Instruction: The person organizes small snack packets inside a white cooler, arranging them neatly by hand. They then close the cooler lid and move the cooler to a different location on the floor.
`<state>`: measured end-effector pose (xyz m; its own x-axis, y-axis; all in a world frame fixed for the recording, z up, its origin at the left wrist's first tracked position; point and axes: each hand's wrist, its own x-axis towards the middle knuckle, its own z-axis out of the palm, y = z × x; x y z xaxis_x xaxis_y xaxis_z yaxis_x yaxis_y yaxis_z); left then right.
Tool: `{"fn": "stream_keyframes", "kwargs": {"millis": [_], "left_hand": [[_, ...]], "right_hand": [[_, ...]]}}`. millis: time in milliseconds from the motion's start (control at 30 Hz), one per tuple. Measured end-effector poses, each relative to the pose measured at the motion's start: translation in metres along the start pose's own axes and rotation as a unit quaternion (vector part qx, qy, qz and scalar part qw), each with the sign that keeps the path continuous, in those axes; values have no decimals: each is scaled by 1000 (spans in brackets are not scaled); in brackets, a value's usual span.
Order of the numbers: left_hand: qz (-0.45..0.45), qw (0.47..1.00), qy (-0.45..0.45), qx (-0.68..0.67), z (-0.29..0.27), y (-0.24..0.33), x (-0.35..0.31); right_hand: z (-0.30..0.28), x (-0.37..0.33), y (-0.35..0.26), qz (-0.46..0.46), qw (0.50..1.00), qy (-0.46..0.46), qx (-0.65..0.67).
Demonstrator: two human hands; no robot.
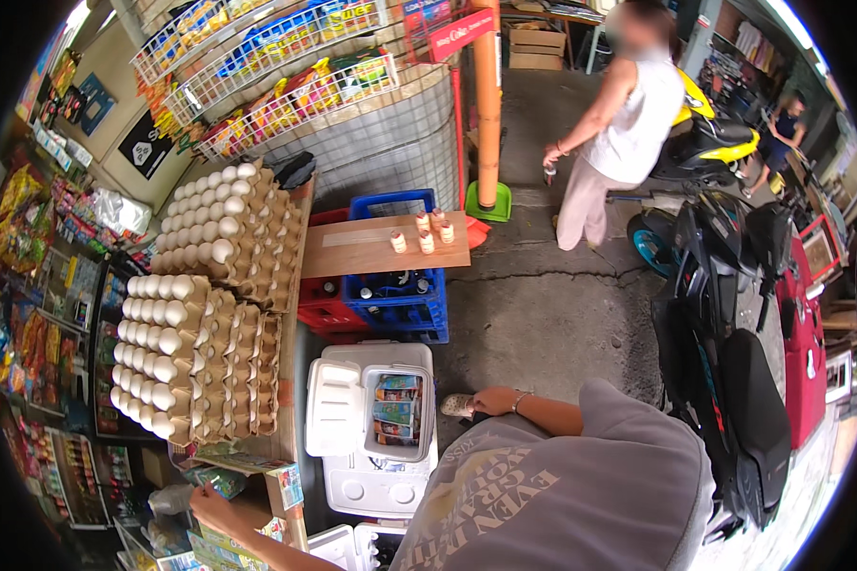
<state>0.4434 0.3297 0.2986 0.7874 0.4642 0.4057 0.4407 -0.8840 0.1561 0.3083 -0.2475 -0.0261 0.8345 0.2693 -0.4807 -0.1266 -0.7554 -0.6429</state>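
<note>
My left hand [217,511] reaches over the counter's near end, beside a green packet [221,482] and an open display box [285,487]. Its fingers are too small and partly turned away to show whether they grip anything. Low in front of my grey shirt is my right hand [494,401], a bracelet on its wrist. Those fingers are curled in, with a dark bit of something under them that I cannot make out. Between my hands, a white cooler [425,381] stands with its lid swung left, colourful flat packs [396,411] inside.
Stacked egg trays [233,357] line the counter at left. A board [352,249] with several small bottles [426,238] lies across a blue crate [428,314]. Black motorcycle [724,371] at right. A person [628,109] in white stands ahead, near a post [488,114].
</note>
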Motion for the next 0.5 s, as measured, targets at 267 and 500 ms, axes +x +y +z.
{"fn": "stream_keyframes", "kwargs": {"millis": [267, 500], "left_hand": [[-58, 994, 87, -29, -85, 23, -31], [45, 959, 211, -183, -195, 53, -94]], "right_hand": [[-2, 14, -32, -30, 998, 50, -9], [-79, -2, -177, -117, 939, 178, 271]]}}
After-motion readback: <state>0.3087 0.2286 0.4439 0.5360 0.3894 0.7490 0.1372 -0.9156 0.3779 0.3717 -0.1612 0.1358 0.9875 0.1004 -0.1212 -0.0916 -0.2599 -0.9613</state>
